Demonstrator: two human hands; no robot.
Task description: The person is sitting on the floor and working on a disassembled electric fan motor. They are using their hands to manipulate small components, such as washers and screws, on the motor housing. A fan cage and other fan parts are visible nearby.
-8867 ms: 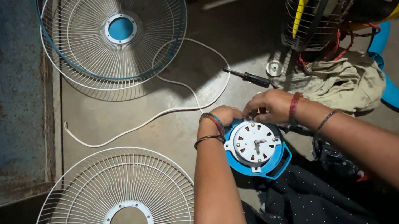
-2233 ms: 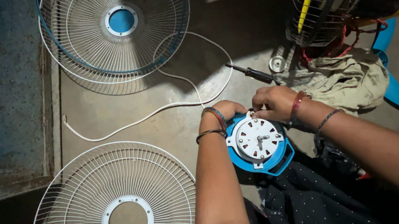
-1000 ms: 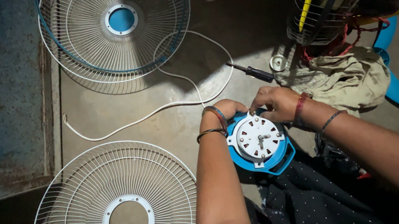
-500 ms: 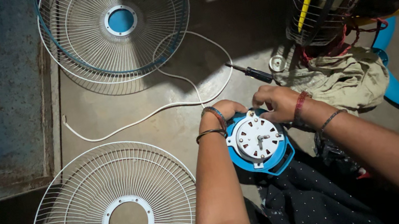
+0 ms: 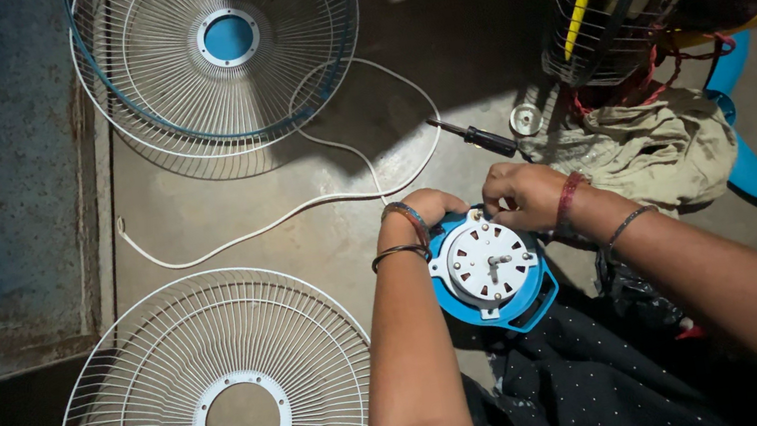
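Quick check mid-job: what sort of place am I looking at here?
Probably an informal fan repair spot on a bare concrete floor: two loose wire fan guards, a screwdriver, and a blue fan motor housing held by both hands.

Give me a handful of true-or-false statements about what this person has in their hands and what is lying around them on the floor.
1. Both hands are on a round blue and white fan motor. True: the left hand and right hand touch its far edge.
2. The screwdriver is held in the right hand. False: it lies on the floor beyond the hands.
3. Two white wire fan guards lie on the floor. True: the front guard is far, the rear guard near.
4. The white cord is wound around the motor. False: it lies loose on the floor.
5. Both wrists are bare. False: each wears bangles.
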